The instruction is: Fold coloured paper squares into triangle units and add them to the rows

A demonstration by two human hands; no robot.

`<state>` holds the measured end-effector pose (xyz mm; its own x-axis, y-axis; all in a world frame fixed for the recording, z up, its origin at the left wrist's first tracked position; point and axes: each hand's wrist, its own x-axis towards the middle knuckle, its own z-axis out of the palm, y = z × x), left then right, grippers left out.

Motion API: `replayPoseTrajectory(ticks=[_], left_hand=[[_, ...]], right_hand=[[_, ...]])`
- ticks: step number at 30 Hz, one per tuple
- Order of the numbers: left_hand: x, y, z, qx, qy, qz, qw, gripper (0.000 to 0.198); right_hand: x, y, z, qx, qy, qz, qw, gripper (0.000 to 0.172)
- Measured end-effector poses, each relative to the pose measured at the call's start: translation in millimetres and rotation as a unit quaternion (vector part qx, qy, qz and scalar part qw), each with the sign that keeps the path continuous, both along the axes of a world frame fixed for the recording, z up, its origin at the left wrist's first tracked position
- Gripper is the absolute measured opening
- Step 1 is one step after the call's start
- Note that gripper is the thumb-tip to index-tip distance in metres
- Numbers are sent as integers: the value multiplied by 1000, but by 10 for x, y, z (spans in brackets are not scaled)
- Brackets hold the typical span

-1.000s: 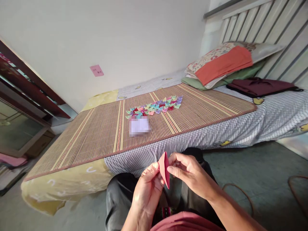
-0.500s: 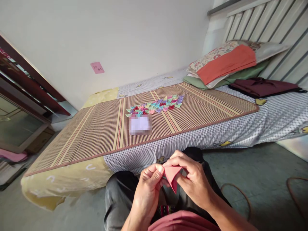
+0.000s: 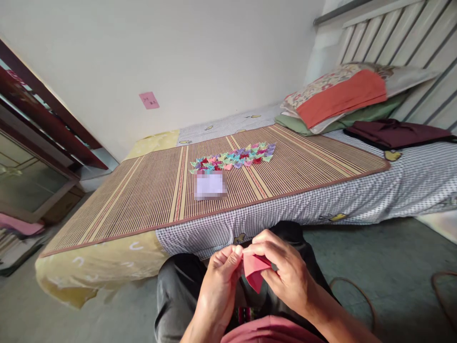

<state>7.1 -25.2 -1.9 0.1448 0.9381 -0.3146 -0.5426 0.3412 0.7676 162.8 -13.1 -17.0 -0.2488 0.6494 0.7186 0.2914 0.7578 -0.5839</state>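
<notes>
Between my hands, above my lap, is a folded piece of red-pink paper (image 3: 254, 275) with a point facing down. My left hand (image 3: 223, 271) pinches its left edge between thumb and forefinger. On the other side my right hand (image 3: 283, 267) holds it, thumb at the lower right fold and fingers along the top. Its far side is hidden behind my fingers. Beyond my knees, many small folded paper pieces (image 3: 246, 156) in mixed colours lie in rows on the striped mat (image 3: 150, 195). A blurred whitish rectangle (image 3: 210, 186) lies just in front of them.
The bed's checked sheet (image 3: 285, 207) hangs over its near edge. Pillows (image 3: 342, 97) and a dark maroon cloth item (image 3: 396, 133) rest at the right end, by a slatted headboard (image 3: 378, 35). A pink note (image 3: 149, 100) is on the wall. A cord (image 3: 357, 288) curls on the floor.
The paper has turned and its lower fold has opened out a little, showing more of its inner face. Both hands keep hold of it. The view has shifted slightly.
</notes>
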Motion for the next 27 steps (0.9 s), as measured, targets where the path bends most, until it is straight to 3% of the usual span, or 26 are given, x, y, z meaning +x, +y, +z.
replayPoseTrajectory(ticks=[4, 8, 12, 17, 22, 27], left_hand=[[-12, -11, -11, 22, -8, 18, 1000, 42], [-27, -30, -22, 27, 31, 11, 999, 46], [-12, -75, 30, 28, 60, -36, 997, 49], [-9, -86, 73, 10, 43, -25, 999, 43], [-43, -66, 31, -27, 5, -50, 998, 36], [-29, -65, -23, -34, -14, -33, 999, 36]], right_hand=[[-22, -21, 50, -53, 64, 40, 996, 33], [-15, -23, 34, -50, 76, 15, 996, 28], [15, -8, -29, 24, 7, -40, 999, 32], [36, 7, -43, 109, -128, -74, 983, 20], [24, 12, -58, 142, -183, -57, 971, 21], [-1, -7, -65, 136, -183, -31, 973, 23]])
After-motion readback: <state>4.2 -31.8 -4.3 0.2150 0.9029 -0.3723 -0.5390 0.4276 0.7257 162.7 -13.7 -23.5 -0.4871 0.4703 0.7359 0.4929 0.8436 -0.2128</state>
